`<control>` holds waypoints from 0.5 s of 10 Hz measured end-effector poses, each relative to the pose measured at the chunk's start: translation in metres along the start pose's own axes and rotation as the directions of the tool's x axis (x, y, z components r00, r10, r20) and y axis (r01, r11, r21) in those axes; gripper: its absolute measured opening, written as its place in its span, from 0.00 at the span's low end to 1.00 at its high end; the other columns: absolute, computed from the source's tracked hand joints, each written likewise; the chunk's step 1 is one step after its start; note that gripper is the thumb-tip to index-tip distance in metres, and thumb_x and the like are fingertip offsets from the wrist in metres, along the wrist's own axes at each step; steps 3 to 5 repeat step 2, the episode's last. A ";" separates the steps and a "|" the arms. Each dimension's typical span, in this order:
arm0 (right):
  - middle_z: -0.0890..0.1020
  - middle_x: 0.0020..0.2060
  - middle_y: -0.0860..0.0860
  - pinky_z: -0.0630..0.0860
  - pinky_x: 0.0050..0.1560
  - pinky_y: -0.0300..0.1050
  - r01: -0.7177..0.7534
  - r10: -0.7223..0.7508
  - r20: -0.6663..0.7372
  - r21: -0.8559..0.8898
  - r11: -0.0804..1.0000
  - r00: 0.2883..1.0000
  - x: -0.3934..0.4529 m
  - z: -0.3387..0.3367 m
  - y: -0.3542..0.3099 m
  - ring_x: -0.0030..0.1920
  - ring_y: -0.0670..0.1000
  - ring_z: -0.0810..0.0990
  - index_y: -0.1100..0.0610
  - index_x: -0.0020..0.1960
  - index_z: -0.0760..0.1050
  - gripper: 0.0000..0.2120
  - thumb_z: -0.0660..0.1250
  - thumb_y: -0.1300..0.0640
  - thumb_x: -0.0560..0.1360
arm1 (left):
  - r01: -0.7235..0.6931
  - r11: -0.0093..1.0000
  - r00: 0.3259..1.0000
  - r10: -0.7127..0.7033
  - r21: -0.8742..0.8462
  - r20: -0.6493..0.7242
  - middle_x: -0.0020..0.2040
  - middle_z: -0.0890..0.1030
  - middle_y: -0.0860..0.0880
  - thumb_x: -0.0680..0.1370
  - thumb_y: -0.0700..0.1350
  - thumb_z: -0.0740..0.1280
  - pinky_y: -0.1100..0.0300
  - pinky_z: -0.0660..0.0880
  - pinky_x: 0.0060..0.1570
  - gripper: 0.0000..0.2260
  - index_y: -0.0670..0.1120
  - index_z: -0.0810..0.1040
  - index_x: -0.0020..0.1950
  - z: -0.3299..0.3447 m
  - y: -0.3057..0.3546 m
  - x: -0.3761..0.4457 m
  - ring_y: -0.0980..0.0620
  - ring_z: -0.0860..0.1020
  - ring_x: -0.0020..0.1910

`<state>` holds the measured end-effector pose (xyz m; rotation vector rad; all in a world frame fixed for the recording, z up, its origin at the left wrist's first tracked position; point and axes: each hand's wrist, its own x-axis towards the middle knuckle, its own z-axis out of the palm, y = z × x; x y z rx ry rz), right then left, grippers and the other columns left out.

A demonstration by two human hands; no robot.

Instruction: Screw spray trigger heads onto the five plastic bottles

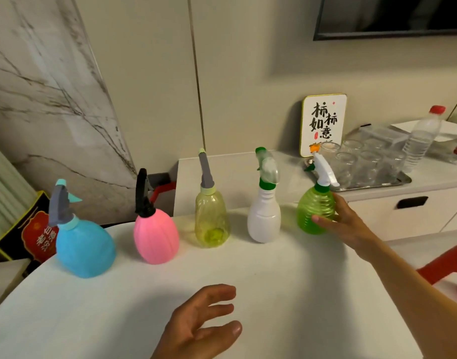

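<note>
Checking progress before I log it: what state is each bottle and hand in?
Blue bottle: upright, head on.
Pink bottle: upright, head on.
Yellow bottle: upright, head on.
White bottle: upright, head on.
Green bottle: upright, head on.
Right hand: grips green bottle.
Left hand: open, holding nothing.

Five bottles upright in a row — trigger heads fitted.

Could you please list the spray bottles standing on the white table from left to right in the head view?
blue bottle → pink bottle → yellow bottle → white bottle → green bottle, which the right hand holds at its side.
</note>
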<state>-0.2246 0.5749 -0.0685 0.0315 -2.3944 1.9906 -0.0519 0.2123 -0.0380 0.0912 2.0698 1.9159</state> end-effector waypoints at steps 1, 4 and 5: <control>0.76 0.67 0.58 0.76 0.55 0.46 -0.008 0.008 0.052 -0.003 1.000 0.999 0.001 0.000 -0.004 0.65 0.59 0.77 0.51 0.74 0.64 0.33 0.72 0.65 0.73 | 0.004 1.000 1.000 -0.004 -0.002 0.026 0.59 0.82 0.62 0.61 0.56 0.77 0.67 0.78 0.48 0.22 0.64 0.81 0.54 -0.004 0.001 0.001 0.61 0.80 0.58; 0.75 0.68 0.59 0.74 0.58 0.48 -0.007 0.008 0.047 -0.015 1.000 0.999 -0.001 0.001 -0.010 0.66 0.60 0.76 0.52 0.76 0.62 0.35 0.71 0.68 0.74 | 0.011 1.000 0.999 -0.010 -0.020 0.031 0.59 0.82 0.61 0.61 0.56 0.77 0.64 0.78 0.50 0.21 0.64 0.81 0.54 -0.006 0.003 0.000 0.60 0.80 0.59; 0.75 0.68 0.59 0.74 0.58 0.48 -0.007 0.008 0.047 -0.015 1.000 0.999 -0.001 0.001 -0.010 0.66 0.60 0.76 0.52 0.76 0.62 0.35 0.71 0.68 0.74 | 0.011 1.000 0.999 -0.010 -0.020 0.031 0.59 0.82 0.61 0.61 0.56 0.77 0.64 0.78 0.50 0.21 0.64 0.81 0.54 -0.006 0.003 0.000 0.60 0.80 0.59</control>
